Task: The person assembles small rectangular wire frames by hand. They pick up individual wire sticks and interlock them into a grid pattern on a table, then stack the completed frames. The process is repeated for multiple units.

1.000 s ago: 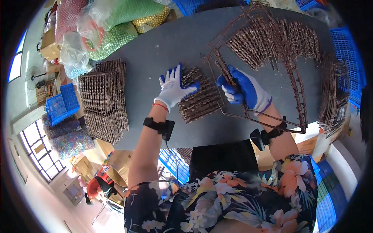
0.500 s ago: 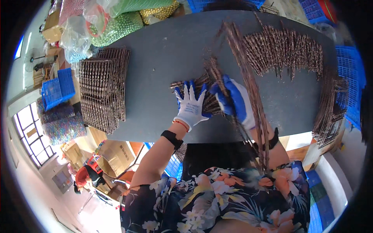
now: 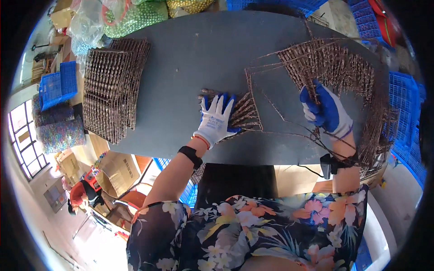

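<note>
Gloved in white and blue, my left hand [image 3: 216,119] lies flat with spread fingers on a small fan of dark brown, twisted, glittery stems [image 3: 244,112] at the table's middle. My right hand [image 3: 326,110], in a matching glove, is wrapped round a bundle of brown twisted stems [image 3: 311,72] to the right. Long thin bent strands trail from that bundle to the left and over the wrist; one angular strand reaches the fan's right edge. Just beyond my right hand lies a wide row of similar stems [image 3: 337,58]. The lower end of the held bundle is hidden by the glove.
On the dark grey table [image 3: 181,90], stacked brown rod grids [image 3: 108,90] stand at the left. More brown strands [image 3: 377,122] hang over the right edge beside blue crates [image 3: 402,104]. Bags of green beads [image 3: 140,18] sit at the far left. A person [image 3: 81,194] bends at lower left.
My right hand has moved right, away from my left, carrying the brown bundle to the row of stems. The trailing strands have swung across the table. My left hand stays on the fan.
</note>
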`<action>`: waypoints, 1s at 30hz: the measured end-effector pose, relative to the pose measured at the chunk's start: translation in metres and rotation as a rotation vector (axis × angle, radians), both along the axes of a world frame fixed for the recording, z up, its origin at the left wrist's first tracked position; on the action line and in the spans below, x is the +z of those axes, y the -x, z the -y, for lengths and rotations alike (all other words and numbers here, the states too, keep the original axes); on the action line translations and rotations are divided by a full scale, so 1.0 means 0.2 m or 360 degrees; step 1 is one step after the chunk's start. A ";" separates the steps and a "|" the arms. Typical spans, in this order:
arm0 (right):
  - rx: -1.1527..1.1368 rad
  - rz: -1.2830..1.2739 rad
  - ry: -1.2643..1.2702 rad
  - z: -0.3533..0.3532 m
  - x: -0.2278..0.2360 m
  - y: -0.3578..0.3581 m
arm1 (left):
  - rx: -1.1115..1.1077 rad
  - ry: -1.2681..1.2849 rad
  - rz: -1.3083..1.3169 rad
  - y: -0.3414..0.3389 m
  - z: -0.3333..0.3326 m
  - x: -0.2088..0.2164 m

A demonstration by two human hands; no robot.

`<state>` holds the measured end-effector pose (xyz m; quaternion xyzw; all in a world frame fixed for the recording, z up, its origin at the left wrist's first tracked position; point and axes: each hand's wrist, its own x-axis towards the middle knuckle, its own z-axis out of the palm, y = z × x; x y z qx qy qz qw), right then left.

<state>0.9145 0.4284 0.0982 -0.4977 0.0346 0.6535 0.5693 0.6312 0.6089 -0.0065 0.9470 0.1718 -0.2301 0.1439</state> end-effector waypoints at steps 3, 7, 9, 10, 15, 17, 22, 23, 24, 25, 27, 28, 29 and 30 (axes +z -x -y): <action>-0.0151 0.0128 0.0115 0.05 0.06 0.09 | 0.0028 0.0001 0.0081 0.01 0.00 0.00; -0.0608 0.0224 0.0038 0.26 0.09 0.19 | 0.0106 -0.0009 0.0141 0.06 0.04 -0.04; -0.0630 0.0075 -0.0309 0.48 0.01 0.17 | 0.0089 -0.0055 0.0143 0.07 0.03 -0.05; -0.0706 0.0297 -0.0350 0.69 0.03 0.08 | 0.0107 -0.0070 0.0125 0.08 0.03 -0.05; -0.0500 0.1468 -0.0266 1.46 0.66 -0.23 | 0.0114 -0.0062 0.0174 0.05 0.03 -0.06; -0.0545 0.1201 -0.0497 1.64 0.71 -0.22 | 0.0084 -0.0084 0.0182 0.03 0.04 -0.04; -0.1155 0.0530 -0.0630 1.71 0.57 0.02 | -0.0029 -0.0154 0.0110 0.03 0.03 0.02; -0.1261 0.0403 -0.0665 1.61 0.60 0.09 | -0.0067 -0.0116 0.0146 0.00 0.02 0.01; -0.1332 0.0299 -0.0688 1.56 0.57 0.14 | -0.0083 -0.0114 0.0075 0.00 0.02 0.03; -0.1348 0.0249 -0.0764 1.57 0.53 0.16 | -0.0112 -0.0128 0.0030 -0.01 0.04 0.05; -0.1396 0.0222 -0.0795 1.61 0.44 0.20 | -0.0153 -0.0177 -0.0082 0.00 0.07 0.12; -0.1399 0.0180 -0.0819 1.63 0.41 0.21 | -0.0197 -0.0193 -0.0220 -0.01 0.10 0.15; -0.1410 0.0156 -0.0834 1.61 0.42 0.23 | -0.0252 -0.0223 -0.0236 0.00 0.10 0.15; -0.1438 0.0147 -0.0821 1.59 0.42 0.24 | -0.0297 -0.0262 -0.0255 0.02 0.11 0.12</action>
